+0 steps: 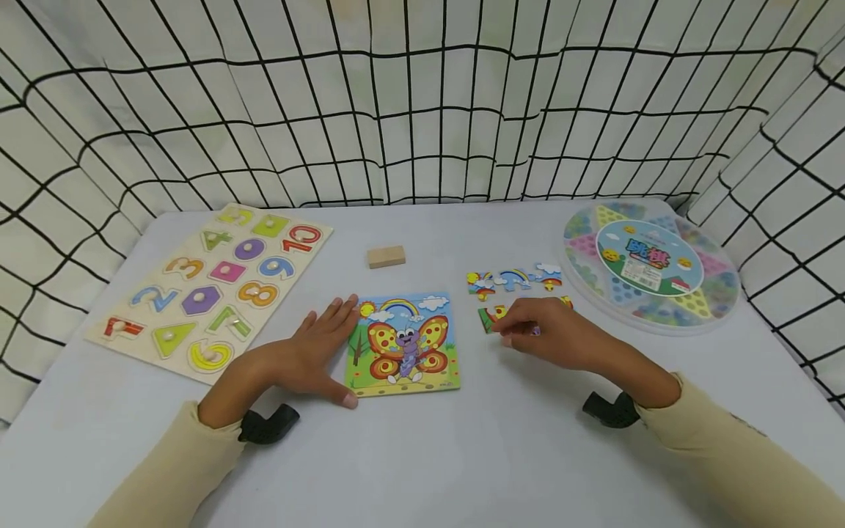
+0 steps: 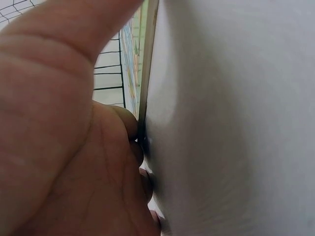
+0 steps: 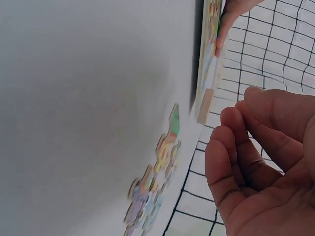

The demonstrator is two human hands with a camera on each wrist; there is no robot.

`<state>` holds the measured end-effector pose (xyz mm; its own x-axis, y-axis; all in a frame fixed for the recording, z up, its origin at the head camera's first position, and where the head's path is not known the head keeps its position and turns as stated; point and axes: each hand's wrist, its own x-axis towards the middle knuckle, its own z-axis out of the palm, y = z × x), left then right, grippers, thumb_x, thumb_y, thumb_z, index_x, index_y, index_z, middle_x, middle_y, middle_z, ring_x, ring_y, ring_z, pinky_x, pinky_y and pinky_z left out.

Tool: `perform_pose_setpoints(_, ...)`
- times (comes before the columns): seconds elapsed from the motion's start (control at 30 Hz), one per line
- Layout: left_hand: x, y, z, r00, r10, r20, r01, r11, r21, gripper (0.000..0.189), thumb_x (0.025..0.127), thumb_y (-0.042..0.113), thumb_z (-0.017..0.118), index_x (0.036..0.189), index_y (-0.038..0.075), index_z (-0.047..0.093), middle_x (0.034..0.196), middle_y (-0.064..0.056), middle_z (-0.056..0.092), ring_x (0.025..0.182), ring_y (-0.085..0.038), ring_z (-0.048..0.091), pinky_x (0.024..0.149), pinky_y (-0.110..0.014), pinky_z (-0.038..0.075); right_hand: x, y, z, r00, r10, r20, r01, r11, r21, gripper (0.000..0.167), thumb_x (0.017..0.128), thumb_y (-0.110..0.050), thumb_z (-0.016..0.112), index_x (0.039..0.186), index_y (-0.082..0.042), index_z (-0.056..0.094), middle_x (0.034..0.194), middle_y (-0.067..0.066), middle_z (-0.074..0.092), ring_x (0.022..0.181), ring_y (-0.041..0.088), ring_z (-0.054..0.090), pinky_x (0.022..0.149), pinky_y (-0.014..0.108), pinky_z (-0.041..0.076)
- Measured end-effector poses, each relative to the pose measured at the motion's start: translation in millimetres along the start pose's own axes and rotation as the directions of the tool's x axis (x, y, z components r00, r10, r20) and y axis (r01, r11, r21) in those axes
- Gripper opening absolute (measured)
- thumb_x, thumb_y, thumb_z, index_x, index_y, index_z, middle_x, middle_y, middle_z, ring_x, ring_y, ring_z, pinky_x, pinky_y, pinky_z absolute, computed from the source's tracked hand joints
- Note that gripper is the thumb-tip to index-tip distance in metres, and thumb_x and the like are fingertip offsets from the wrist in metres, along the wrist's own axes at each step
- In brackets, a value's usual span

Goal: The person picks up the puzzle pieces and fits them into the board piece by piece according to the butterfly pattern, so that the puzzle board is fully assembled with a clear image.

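A butterfly picture puzzle board lies flat on the white table. My left hand rests beside it, fingers spread, with fingertips and thumb at the board's left edge. In the left wrist view the board's thin edge runs up past the fingers. My right hand hovers over loose puzzle pieces right of the board. Its fingers are loosely bent, and the right wrist view reveals nothing between thumb and fingertips. A green-ended piece lies apart from the fingers; the right hand partly hides the nearer pieces in the head view.
At the left lies a number-and-shape peg board. A small wooden block sits behind the puzzle. A round clear-lidded game box stands at the back right. Black netting over white cloth encloses the table's back and sides.
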<state>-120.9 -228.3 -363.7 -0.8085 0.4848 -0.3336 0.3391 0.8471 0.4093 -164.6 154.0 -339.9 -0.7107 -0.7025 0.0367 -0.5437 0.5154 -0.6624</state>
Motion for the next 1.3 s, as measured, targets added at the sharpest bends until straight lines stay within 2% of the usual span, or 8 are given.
perform_pose_setpoints(0.27, 3.2, 0.4, 4.4, 1.0, 0.005, 0.002, -0.005, 1.0, 0.005, 0.132, 0.066, 0.066, 0.077, 0.155, 0.0, 0.005, 0.162, -0.013, -0.01, 0.146, -0.033, -0.014, 0.113, -0.059, -0.005, -17.1, 17, -11, 1.0, 0.02, -0.016, -0.021, 0.999, -0.036, 0.02, 0.088, 0.0, 0.07, 0.107, -0.006, 0.074, 0.094, -0.006, 0.066, 0.083, 0.01, 0.059, 0.072, 0.025, 0.052)
perform_pose_setpoints(0.5, 2.6, 1.5, 2.1, 1.0, -0.002, 0.009, 0.002, 1.0, 0.013, 0.131, 0.067, 0.065, 0.077, 0.155, 0.001, 0.004, 0.162, -0.013, -0.011, 0.146, -0.032, -0.014, 0.113, -0.059, -0.005, -32.0, 28, -18, 0.994, 0.095, -0.052, -0.097, 0.995, -0.037, 0.02, 0.088, 0.0, 0.07, 0.107, -0.006, 0.074, 0.097, -0.003, 0.068, 0.092, 0.022, 0.062, 0.071, 0.025, 0.053)
perform_pose_setpoints(0.77, 2.6, 1.0, 1.9, 1.0, -0.011, 0.008, 0.011, 1.0, 0.018, 0.132, 0.066, 0.065, 0.078, 0.155, 0.001, 0.004, 0.162, -0.013, -0.011, 0.146, -0.032, -0.015, 0.113, -0.058, -0.005, -45.6, 39, -25, 0.993, 0.112, -0.046, -0.114, 0.993, -0.041, 0.019, 0.089, -0.003, 0.069, 0.108, -0.006, 0.073, 0.097, -0.003, 0.067, 0.08, 0.013, 0.056, 0.065, 0.024, 0.051)
perform_pose_setpoints(1.0, 0.4, 2.4, -1.1, 1.0, -0.012, 0.008, 0.012, 1.0, 0.016, 0.131, 0.067, 0.063, 0.078, 0.155, 0.0, 0.004, 0.162, -0.014, -0.01, 0.146, -0.033, -0.014, 0.113, -0.058, -0.005, -56.6, 43, -32, 0.99, 0.113, -0.079, -0.119, 0.989, -0.084, 0.02, 0.089, -0.005, 0.07, 0.109, -0.006, 0.073, 0.099, -0.005, 0.068, 0.083, 0.011, 0.058, 0.069, 0.023, 0.051)
perform_pose_setpoints(1.3, -0.8, 3.3, -1.6, 1.0, -0.017, 0.008, 0.017, 1.0, 0.01, 0.131, 0.067, 0.062, 0.079, 0.155, 0.001, 0.004, 0.162, -0.013, -0.01, 0.146, -0.032, -0.014, 0.113, -0.058, -0.005, -71.3, 53, -41, 0.982, 0.145, -0.119, -0.16, 0.979, -0.126, 0.02, 0.089, -0.008, 0.071, 0.108, -0.003, 0.072, 0.091, -0.007, 0.065, 0.078, 0.01, 0.056, 0.064, 0.023, 0.05)
